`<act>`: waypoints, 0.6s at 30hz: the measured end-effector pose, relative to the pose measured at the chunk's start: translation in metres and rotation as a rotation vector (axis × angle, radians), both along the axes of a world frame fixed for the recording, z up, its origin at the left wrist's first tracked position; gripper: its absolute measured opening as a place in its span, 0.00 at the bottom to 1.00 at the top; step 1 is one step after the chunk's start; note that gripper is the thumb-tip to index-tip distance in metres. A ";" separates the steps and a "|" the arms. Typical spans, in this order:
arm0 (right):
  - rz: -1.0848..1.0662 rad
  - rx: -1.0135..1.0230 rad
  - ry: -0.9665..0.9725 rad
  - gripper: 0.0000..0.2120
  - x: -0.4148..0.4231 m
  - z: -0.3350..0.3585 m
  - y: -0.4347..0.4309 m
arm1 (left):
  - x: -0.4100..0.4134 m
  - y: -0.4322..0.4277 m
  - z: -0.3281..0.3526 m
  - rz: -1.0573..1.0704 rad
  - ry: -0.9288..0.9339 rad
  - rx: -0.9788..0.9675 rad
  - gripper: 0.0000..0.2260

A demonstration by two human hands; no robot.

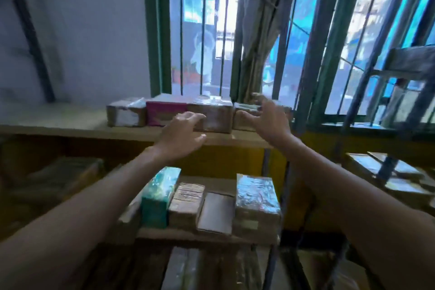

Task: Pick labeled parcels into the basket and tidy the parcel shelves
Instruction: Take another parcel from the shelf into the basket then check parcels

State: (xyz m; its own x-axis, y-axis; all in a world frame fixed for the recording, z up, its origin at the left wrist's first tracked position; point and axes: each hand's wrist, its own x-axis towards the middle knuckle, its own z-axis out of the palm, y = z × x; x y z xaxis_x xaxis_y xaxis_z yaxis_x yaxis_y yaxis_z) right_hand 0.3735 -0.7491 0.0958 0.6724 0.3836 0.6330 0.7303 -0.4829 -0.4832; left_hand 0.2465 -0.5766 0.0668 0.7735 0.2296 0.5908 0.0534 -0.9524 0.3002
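Observation:
A row of taped parcels stands on the top shelf [70,128] under the window: a brown one with a white label [126,113], a magenta-fronted one [164,113], a brown taped one [215,115] and a further one [244,115] at the right end. My left hand [182,133] hovers with fingers spread just in front of the brown taped parcel. My right hand [268,120] is spread over the right-end parcel, partly hiding it. Both hands hold nothing. No basket is in view.
On the shelf below lie a teal box [159,198], a labelled brown parcel [186,205], a flat dark parcel [216,213] and a foil-taped parcel [256,205]. A barred window with a tied curtain [261,30] is behind. Another rack with parcels [395,176] stands at right.

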 end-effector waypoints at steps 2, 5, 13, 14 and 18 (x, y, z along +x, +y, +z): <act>0.073 -0.014 0.008 0.32 -0.020 0.003 0.044 | -0.030 0.042 0.012 0.097 -0.024 -0.023 0.21; 0.152 -0.060 0.024 0.33 -0.045 0.006 0.106 | -0.063 0.098 0.018 0.169 -0.026 -0.023 0.21; 0.269 -0.124 0.051 0.30 -0.087 -0.014 0.221 | -0.100 0.209 0.000 0.234 0.049 -0.096 0.21; 0.270 -0.141 0.051 0.29 -0.088 -0.018 0.230 | -0.102 0.217 -0.003 0.227 0.053 -0.103 0.21; 0.241 -0.183 -0.034 0.26 -0.081 -0.029 0.256 | -0.101 0.250 -0.008 0.219 0.051 -0.121 0.22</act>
State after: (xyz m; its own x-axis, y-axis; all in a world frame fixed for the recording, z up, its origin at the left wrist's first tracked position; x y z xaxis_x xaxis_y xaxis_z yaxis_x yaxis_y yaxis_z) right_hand 0.2927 -0.4927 0.0669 0.5280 0.6393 0.5591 0.8486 -0.3708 -0.3774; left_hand 0.1452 -0.3266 0.0589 0.7256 0.4613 0.5106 0.2724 -0.8740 0.4025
